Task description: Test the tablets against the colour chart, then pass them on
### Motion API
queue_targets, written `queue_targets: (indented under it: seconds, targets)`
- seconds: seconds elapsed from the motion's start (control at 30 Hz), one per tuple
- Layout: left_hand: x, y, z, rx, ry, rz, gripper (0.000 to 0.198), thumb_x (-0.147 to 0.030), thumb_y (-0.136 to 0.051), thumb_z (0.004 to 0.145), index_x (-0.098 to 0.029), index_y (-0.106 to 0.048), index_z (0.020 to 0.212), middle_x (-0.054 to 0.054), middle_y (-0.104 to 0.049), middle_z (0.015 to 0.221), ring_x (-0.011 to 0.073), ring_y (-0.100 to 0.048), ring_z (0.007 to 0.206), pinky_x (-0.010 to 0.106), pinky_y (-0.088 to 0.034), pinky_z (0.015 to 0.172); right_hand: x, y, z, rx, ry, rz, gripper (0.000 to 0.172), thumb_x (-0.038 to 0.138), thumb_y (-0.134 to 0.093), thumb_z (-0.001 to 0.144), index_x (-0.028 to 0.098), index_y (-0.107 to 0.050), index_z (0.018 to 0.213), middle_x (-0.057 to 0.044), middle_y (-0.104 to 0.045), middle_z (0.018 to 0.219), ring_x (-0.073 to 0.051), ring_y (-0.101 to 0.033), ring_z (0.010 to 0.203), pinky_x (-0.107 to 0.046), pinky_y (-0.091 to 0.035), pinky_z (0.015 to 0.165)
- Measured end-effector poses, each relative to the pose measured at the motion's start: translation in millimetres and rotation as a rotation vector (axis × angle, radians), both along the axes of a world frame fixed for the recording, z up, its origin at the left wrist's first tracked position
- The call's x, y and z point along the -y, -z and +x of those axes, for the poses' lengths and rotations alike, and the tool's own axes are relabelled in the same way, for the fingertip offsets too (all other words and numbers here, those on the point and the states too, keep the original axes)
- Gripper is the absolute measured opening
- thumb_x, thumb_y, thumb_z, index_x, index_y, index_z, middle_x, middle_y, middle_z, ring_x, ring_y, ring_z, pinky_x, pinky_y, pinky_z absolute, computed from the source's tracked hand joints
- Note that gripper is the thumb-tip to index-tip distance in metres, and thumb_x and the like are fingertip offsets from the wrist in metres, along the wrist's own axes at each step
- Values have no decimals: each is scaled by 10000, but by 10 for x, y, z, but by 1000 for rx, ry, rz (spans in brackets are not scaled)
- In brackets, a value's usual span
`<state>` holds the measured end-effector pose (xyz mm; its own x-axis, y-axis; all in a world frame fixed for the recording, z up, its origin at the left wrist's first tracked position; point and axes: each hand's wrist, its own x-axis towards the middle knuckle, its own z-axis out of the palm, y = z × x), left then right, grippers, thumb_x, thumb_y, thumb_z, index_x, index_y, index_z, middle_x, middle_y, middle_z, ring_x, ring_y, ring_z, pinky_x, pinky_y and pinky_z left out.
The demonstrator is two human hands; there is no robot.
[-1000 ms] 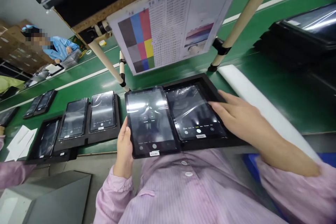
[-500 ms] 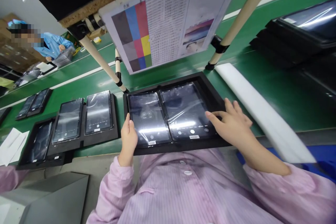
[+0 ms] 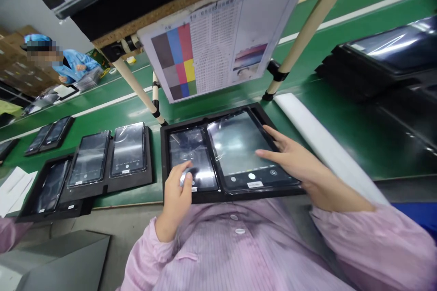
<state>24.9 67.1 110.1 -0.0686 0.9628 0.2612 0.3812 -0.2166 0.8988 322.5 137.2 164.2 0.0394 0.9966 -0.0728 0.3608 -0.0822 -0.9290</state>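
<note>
A black tray (image 3: 164, 163) lies at the near edge of the green belt and holds two film-covered tablets. My left hand (image 3: 175, 198) rests at the tray's front rim, one fingertip pressed on the lower part of the left tablet (image 3: 191, 152). My right hand (image 3: 295, 166) grips the right edge of the right tablet (image 3: 235, 148), fingers reaching over its lit screen. That tablet sits tilted, its near side raised above the tray.
A colour test chart (image 3: 211, 41) hangs above the tray between two cream posts (image 3: 307, 32). More trays with tablets (image 3: 112, 154) line the belt to the left. A white foam strip (image 3: 321, 141) and stacked black trays (image 3: 382, 63) lie right. A co-worker in blue (image 3: 75, 63) sits far left.
My left hand moved from the tray's left side onto the left tablet's screen. My right hand took the right tablet's edge and tilted it up; its screen has brightened.
</note>
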Motion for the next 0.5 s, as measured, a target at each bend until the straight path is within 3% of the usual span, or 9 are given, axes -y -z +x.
queue_targets:
  seconds: [0.07,0.13,0.23,0.33,0.4,0.5]
  targets:
    - [-4,-80,93,126,69,-83,402,-448,-491,982,-218,-601,1294,132,-646,1299,250,-605,1204,465,-453,1060,95,-215,29,-40,21,26,1103,570,-796,647,182,-300,1552,-139,-357,1534,-321,-375,1415,-446,-388,1169]
    - [-11,-189,206,324,171,-148,616,-559,-548,928,-226,-465,1439,166,-554,1424,274,-590,1243,474,-472,1050,217,-411,-30,-123,18,126,1097,534,-824,630,219,-307,1545,-117,-374,1529,-306,-435,1376,-428,-430,1146]
    - [-7,-378,395,507,281,-39,932,-657,-619,836,-245,-208,1564,188,-409,1544,302,-518,1339,459,-462,1081,331,-520,-266,-255,-41,353,1022,478,-839,667,284,-316,1523,-89,-428,1496,-272,-515,1309,-402,-501,1084]
    - [10,-496,526,384,36,212,983,-591,-682,821,-224,-153,1563,193,-349,1572,302,-415,1426,437,-391,1151,278,-406,-524,-389,-128,439,921,665,-771,693,283,-423,1455,-70,-466,1469,-278,-469,1352,-408,-461,1130]
    - [16,-511,549,249,-144,307,988,-542,-720,805,-209,-161,1549,205,-338,1566,305,-420,1421,440,-389,1150,173,-296,-632,-447,-168,391,837,835,-569,756,247,-550,1351,-92,-563,1365,-298,-488,1332,-434,-483,1107]
    - [18,-490,520,66,-235,355,1069,-503,-768,765,-202,-117,1557,217,-308,1570,320,-394,1435,464,-364,1163,2,-185,-684,-420,-150,346,844,903,-357,805,228,-658,1212,-116,-676,1147,-308,-546,1270,-443,-552,1023]
